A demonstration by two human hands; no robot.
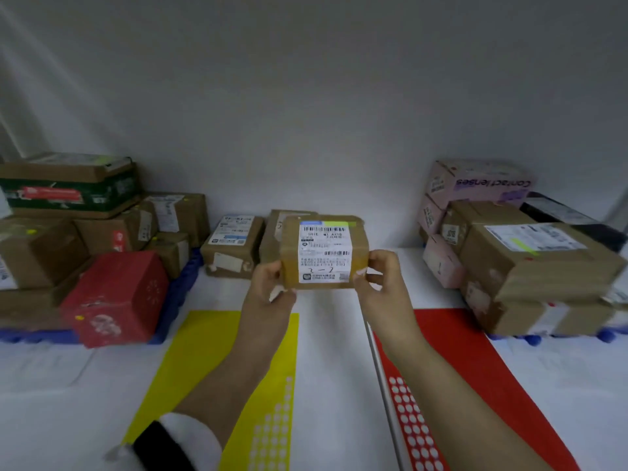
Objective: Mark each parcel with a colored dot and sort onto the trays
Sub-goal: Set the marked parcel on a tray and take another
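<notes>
Above the tabletop (329, 355), the parcel (323, 253) is held label-up, long axis running nine to three o'clock. The left grip (272, 287) pinches its nine o'clock end, the right grip (377, 277) its three. The yellow dot sheet (204, 351) lies at seven, the red dot sheet (475, 368) at five, equally near.

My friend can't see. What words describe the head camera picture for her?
The left hand and right hand hold a labelled brown parcel. Below lie a yellow sheet and a red sheet of dots; piled parcels flank them.
</notes>
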